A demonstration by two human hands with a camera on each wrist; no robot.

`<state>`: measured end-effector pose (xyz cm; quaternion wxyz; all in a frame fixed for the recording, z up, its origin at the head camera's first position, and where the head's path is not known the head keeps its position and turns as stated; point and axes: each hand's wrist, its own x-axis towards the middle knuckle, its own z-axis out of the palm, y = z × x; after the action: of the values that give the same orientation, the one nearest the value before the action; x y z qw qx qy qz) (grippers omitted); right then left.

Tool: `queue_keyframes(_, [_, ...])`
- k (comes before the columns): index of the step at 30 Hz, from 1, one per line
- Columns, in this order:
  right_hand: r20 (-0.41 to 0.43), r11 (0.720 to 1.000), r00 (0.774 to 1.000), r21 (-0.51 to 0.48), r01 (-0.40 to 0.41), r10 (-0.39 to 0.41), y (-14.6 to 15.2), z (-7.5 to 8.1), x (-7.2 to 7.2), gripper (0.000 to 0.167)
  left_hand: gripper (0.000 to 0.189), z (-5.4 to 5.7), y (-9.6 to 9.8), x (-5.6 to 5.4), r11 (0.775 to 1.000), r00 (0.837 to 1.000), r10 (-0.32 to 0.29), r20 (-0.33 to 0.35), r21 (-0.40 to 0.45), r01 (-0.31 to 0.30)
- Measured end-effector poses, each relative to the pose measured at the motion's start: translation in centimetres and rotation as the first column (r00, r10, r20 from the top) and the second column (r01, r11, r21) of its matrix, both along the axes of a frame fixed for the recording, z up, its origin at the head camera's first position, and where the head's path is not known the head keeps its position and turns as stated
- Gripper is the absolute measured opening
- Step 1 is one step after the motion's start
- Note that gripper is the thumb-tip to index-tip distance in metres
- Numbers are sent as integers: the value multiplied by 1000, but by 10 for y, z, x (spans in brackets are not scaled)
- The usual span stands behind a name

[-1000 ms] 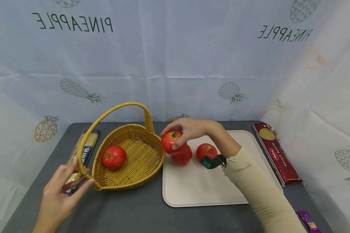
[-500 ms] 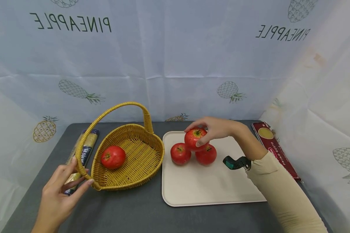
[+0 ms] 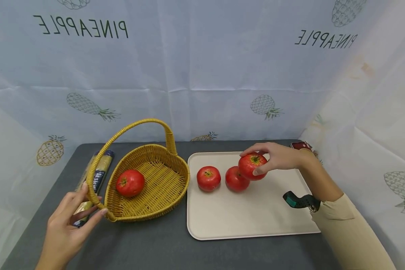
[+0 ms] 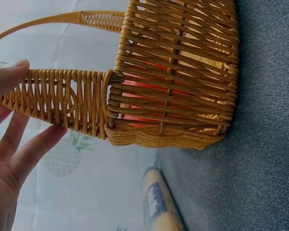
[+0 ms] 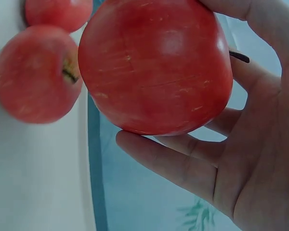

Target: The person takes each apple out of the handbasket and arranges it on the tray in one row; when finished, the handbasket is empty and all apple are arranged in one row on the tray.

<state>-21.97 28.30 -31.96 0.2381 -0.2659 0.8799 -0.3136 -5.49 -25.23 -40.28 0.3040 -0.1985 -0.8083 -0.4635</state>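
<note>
My left hand (image 3: 67,227) pinches the lower left end of the handle of a yellow wicker basket (image 3: 168,195); in the left wrist view thumb and fingers lie on either side of the woven handle (image 4: 62,101). One red apple (image 3: 130,183) sits inside the basket at its left. Over the beige tray (image 3: 222,221), my right hand (image 3: 278,156) grips a red apple (image 3: 252,165) between thumb and fingers, stem upward. Two more apples rest on the tray: one apple (image 3: 208,179) to the left, another apple (image 3: 235,180) partly hidden behind the held one.
A pack of pasta (image 3: 102,168) lies on the grey table (image 3: 148,247) left of the basket. At the far right, the right arm mostly covers a dark red packet (image 3: 300,145). A white cloth with pineapple prints (image 3: 179,67) hangs behind and at the sides.
My right hand has carried its apple rightward from beside the basket's rim, across the tray and past the two resting apples. The left hand and basket stay put.
</note>
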Motion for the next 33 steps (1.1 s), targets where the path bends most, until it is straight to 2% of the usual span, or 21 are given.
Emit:
queue_keyframes(7, [-47, 999, 998, -6, 39, -39, 23, -13, 13, 57, 85, -2, -1, -1, 1000, 1000, -16, -12, 2, 17])
queue_keyframes(15, [12, 990, 995, -94, 103, -102, 44, -37, 21, 60, 85, -2, 0, -1, 1000, 1000, -21, -11, 6, 21])
queue_keyframes(23, [51, 981, 986, -96, 166, -162, 56, -66, 21, 57, 85, -3, 0, -2, 1000, 1000, -19, -12, 10, 19])
queue_keyframes(33, [70, 979, 981, -74, 188, -183, 60, -94, 15, 59, 86, -2, -1, 1, 1000, 1000, -6, -11, 1, 6])
